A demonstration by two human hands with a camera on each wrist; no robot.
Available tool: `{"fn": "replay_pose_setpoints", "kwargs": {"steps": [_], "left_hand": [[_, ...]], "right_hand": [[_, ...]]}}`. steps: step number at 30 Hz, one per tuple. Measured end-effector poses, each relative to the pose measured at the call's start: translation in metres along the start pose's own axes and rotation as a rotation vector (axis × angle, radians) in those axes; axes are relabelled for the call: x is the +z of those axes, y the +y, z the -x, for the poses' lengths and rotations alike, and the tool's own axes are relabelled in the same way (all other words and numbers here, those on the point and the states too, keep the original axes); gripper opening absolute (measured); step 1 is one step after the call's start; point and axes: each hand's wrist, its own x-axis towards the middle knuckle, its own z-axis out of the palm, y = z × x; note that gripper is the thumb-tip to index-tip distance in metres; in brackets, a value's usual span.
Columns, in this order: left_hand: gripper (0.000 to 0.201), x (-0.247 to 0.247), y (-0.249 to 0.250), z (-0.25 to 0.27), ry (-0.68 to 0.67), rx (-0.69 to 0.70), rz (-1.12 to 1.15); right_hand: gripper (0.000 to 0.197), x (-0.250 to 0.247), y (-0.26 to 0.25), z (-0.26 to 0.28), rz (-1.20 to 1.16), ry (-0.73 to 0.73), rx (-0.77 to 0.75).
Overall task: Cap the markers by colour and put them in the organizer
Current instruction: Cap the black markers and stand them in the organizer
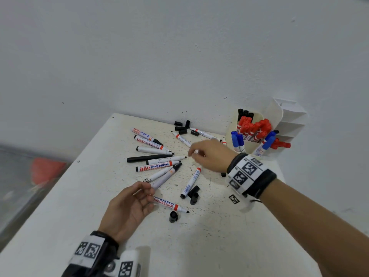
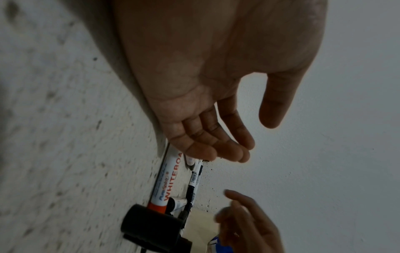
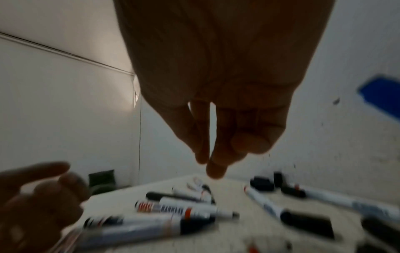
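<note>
Both hands hold nothing right now. Left hand [image 1: 127, 204] hovers near the front of the table [image 1: 60, 216], fingers relaxed and spread, fingertips just over the butt ends of two uncapped markers; wrist view shows the palm bare. Right hand [image 1: 209, 154] is mid-table, fingers loosely bunched and pointing down, nothing pinched that I can see. Its wrist view is motion-blurred, so low confidence there.

Where the work is: organizer [image 1: 279, 118] sits at the far right corner against the wall, already stocked with red-, blue- and some black-capped markers. About a dozen uncapped markers [image 1: 157, 166] are fanned across the table centre. Loose black caps [image 1: 182, 126] cluster at the far edge, a pair [image 1: 194, 194] sits near centre, one single cap [image 1: 173, 216] toward the front.

Risks as I see them:
- Marker barrels carry red bands and red print but the nibs look black. Matching by barrel print instead of nib means the wrong cap colour.
- The fan is packed, barrels touching. Lifting one likely rolls its neighbours; those near the left edge could go off.
- Caps are short cylinders, some lying on their sides. A brushing wrist sends them rolling.
- Exposed nibs drag ink on table or skin.
- The organizer's front compartment looks crowded; pushing more in may tip it or pop a marker out.
</note>
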Motion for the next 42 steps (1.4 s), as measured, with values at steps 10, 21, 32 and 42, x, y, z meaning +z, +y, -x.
{"fn": "replay_pose_setpoints", "kwargs": {"steps": [10,21,32,42], "left_hand": [[0.052,0.004,0.0,0.002,0.019,0.008,-0.004],[0.038,0.053,0.038,-0.013,-0.15,0.109,-0.956],[0.018,0.153,0.016,-0.122,-0.471,-0.015,-2.079],[0.024,0.166,-0.04,-0.191,-0.43,0.029,-2.342]], "right_hand": [[0.022,0.052,0.023,-0.006,-0.171,0.027,0.179],[0.012,0.031,0.016,0.06,-0.705,0.685,0.196],[0.022,0.055,0.017,0.153,-0.991,0.671,0.456],[0.022,0.073,-0.007,0.178,-1.115,0.63,0.475]]}}
